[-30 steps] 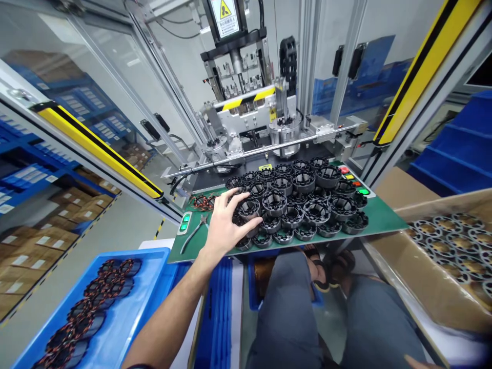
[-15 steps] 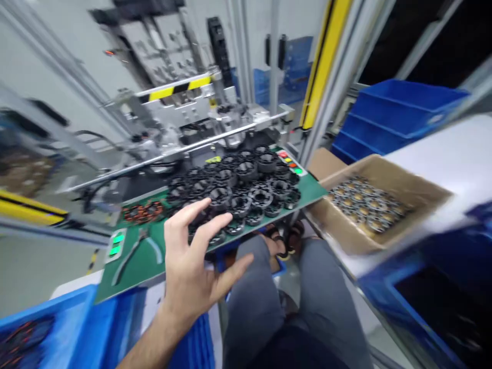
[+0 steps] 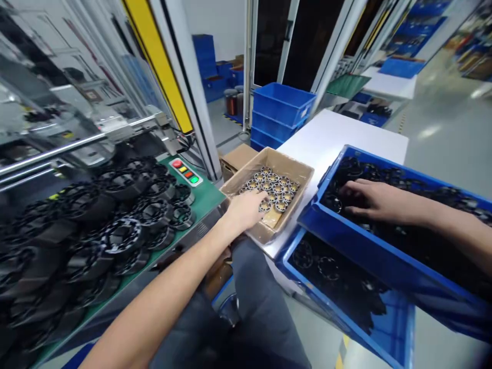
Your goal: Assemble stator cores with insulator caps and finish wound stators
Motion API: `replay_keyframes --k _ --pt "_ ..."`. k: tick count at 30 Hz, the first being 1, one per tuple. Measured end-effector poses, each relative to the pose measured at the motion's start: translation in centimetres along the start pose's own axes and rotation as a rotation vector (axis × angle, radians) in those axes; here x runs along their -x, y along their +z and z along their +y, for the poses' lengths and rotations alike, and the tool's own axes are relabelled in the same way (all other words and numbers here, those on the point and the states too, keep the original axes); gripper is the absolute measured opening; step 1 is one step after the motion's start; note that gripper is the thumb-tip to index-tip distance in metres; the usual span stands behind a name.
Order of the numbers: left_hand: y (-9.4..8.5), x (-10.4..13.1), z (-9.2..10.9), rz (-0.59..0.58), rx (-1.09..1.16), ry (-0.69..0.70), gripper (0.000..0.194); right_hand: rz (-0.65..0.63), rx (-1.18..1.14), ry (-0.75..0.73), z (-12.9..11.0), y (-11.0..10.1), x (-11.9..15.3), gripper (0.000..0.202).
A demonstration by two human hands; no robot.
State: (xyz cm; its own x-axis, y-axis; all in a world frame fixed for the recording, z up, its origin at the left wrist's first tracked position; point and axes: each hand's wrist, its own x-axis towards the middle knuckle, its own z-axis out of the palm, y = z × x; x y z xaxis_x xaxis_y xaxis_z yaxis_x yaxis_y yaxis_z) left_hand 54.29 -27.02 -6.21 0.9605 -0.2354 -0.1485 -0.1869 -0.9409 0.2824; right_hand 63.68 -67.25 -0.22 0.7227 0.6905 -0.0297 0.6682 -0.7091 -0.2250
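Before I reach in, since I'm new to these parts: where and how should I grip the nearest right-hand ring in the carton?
From straight above, I'd pinch the ring's rim across its near and far sides. It lies flat, open end up, and bare floor on the near side of the carton should leave finger room.

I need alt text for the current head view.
A person's left hand at a cardboard box of metal rings, right hand in a blue bin of dark parts; black rings crowd a green tabletop on the left.
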Motion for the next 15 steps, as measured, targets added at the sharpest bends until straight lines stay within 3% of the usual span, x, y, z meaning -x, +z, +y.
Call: replay_keyframes --k 3,6,11,13,15 --pt "2.1 -7.0 0.1 -0.244 -0.126 0.015 0.036 -0.049 0.0 0.025 0.5 -0.4 -0.1 0.019" --pt "4.4 -11.3 -0.1 -0.432 -0.237 0.026 0.037 -0.09 0.0 0.051 0.8 -0.6 0.0 0.022" --pt "7.3 -13.7 -0.8 -0.552 -0.341 0.088 0.036 -0.145 0.005 0.074 0.5 -1.1 0.2 0.055" --pt "7.8 -14.0 -1.0 -0.542 -0.334 0.115 0.034 -0.129 0.005 0.067 0.0 -1.6 0.2 0.046" --pt "7.9 -14.0 -1.2 -0.517 -0.31 0.142 0.033 -0.067 0.004 0.054 -0.6 -2.2 0.1 0.023"
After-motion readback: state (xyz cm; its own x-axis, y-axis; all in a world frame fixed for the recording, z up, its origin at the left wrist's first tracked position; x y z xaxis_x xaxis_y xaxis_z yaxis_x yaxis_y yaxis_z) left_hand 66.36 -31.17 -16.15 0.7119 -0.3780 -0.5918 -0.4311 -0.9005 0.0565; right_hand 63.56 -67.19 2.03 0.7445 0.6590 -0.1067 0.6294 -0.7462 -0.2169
